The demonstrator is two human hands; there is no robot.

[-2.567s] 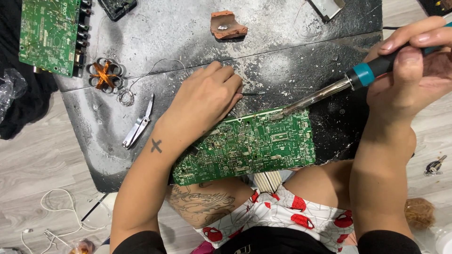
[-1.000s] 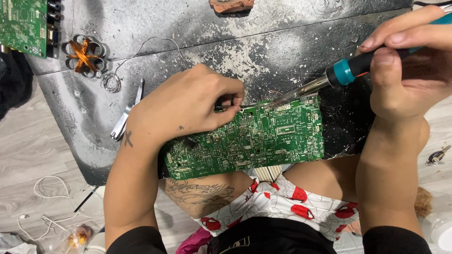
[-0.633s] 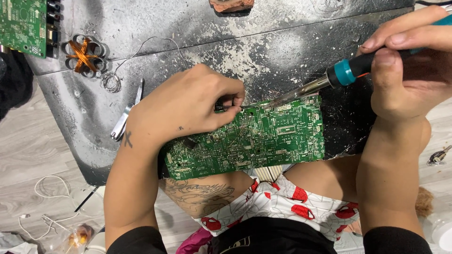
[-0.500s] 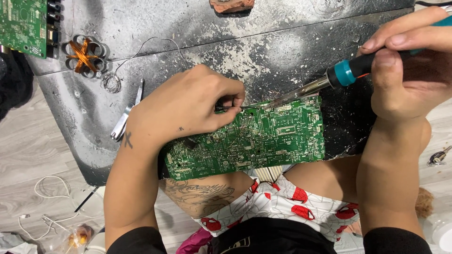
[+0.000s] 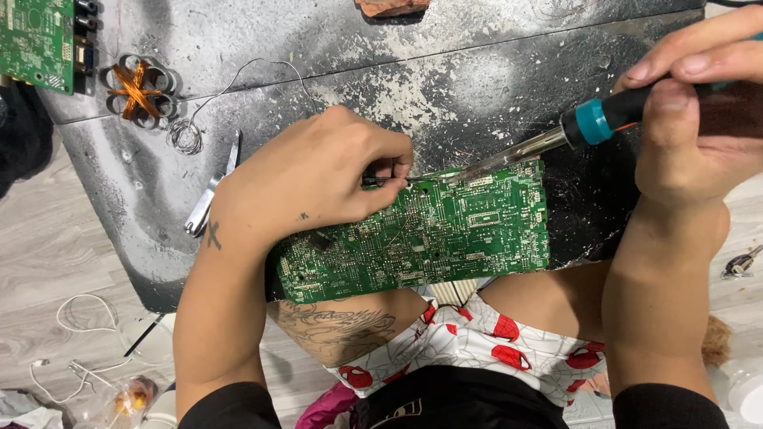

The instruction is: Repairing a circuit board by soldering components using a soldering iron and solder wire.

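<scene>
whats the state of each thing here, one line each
left hand: resting on the board, fingers pinching a thin tool at its top edge
right hand: gripping the soldering iron handle
soldering iron: held tilted, tip at the board's top edge
green circuit board: lying flat, solder side up
tweezers: lying loose on the dark slab
copper coil: lying flat, untouched

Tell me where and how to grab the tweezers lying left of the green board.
Grip the tweezers around the middle of their two arms, coming from above, probably with fingers on the left and right sides. They lie flat on the dark mat, running near-vertically in view, just left of the left hand, so both sides look free. Which end is the tip cannot be told.
</scene>
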